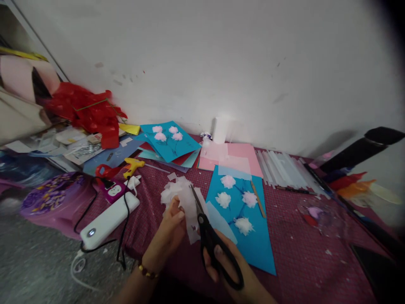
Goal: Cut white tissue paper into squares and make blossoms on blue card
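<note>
My right hand grips a pair of black-handled scissors, with its fingers in the handle loops. The scissor blades point up and away, lying against white tissue paper; they look nearly closed. My left hand, with a beaded bracelet at the wrist, has its fingers curled and pinched at the left edge of that tissue paper. Behind the fingers lies a heap of crumpled white tissue pieces. To the right, a blue card bears several pale tissue flowers and drawn stems, with a brown pencil-like stick on it.
Farther back are another blue flower card, pink sheets and a white roll by the wall. Glue sticks lie right. Left stand a yellow glue gun, purple socket, white power bank and cables.
</note>
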The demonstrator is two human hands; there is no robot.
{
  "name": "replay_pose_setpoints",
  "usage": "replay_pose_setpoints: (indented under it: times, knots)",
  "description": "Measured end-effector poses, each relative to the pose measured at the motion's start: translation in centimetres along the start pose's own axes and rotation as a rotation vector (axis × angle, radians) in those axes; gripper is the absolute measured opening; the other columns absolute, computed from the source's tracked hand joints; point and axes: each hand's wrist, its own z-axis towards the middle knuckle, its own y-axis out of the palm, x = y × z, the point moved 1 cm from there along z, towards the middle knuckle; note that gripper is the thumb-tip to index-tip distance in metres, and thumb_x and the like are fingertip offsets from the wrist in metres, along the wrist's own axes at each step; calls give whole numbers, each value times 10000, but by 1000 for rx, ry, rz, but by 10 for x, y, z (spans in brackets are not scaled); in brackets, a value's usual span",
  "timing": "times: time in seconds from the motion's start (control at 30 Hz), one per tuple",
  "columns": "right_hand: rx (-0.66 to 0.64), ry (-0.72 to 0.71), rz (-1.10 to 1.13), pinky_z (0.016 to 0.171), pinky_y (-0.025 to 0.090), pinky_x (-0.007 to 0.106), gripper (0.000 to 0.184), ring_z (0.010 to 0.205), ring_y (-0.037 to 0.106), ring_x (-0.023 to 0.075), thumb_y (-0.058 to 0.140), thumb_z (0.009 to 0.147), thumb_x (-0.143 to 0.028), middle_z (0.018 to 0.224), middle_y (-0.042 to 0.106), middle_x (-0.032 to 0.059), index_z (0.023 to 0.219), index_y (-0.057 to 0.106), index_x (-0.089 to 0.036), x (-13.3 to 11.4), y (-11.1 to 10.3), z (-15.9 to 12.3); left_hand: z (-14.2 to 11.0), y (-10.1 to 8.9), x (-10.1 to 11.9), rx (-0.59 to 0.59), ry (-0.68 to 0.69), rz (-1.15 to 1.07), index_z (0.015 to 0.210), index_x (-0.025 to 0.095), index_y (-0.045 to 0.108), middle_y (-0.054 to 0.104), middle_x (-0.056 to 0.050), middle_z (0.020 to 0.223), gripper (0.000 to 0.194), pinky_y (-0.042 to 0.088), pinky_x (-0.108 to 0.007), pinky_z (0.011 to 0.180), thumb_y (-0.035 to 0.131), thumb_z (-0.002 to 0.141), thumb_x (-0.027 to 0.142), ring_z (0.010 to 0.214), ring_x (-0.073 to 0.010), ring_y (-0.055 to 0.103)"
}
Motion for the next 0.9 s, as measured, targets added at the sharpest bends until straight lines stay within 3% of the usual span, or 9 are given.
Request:
replay_pose_setpoints:
  times: [0.1,0.2,0.3,0.4,0.57,0.73,0.9]
  knots:
    - [15,-12,20,444,262,215,447,469,398,56,485,879,-602,713,524,3,901,541,-160,2,1,3,-5,-1,-13,68,-54,34,998,237,609,669,13,790,389,469,-241,629,768,647,295,652,-134,610]
    - [46,-5,52,417,238,205,443,438,381,46,513,867,-596,692,519,-10,931,540,-159,6,2,5,-9,0,-20,135,-118,64,930,203,628,666,11,732,310,456,-223,579,759,664,295,600,-118,590]
    - [44,28,89,400,204,200,434,410,352,35,521,873,-576,670,503,-27,970,527,-153,9,1,6,-11,0,-14,213,-144,83,874,200,625,651,35,688,288,434,-197,520,775,645,289,553,-97,565]
    - [-26,28,96,459,282,216,423,474,413,60,495,894,-559,709,526,-7,994,522,-149,9,-2,6,-7,-4,4,254,-176,116,832,194,618,625,58,655,296,420,-179,487,804,613,268,505,-73,534]
    - [-88,-5,130,628,371,287,415,620,485,119,445,909,-569,807,565,40,941,546,-168,9,-10,2,5,-17,37,212,-239,125,795,149,643,610,32,653,279,443,-176,508,823,612,260,508,-65,522]
    - [-56,16,238,633,376,291,384,640,502,128,442,921,-538,833,566,41,994,538,-173,12,-21,-2,17,-31,50,143,-279,114,676,139,584,489,58,557,197,375,-137,444,769,692,204,443,-29,407]
    - [-151,90,188,647,377,286,423,645,508,120,467,894,-582,827,548,35,958,511,-167,7,-27,-7,29,-44,60,70,-324,310,846,138,652,464,69,499,199,407,-167,449,760,680,155,401,-39,395]
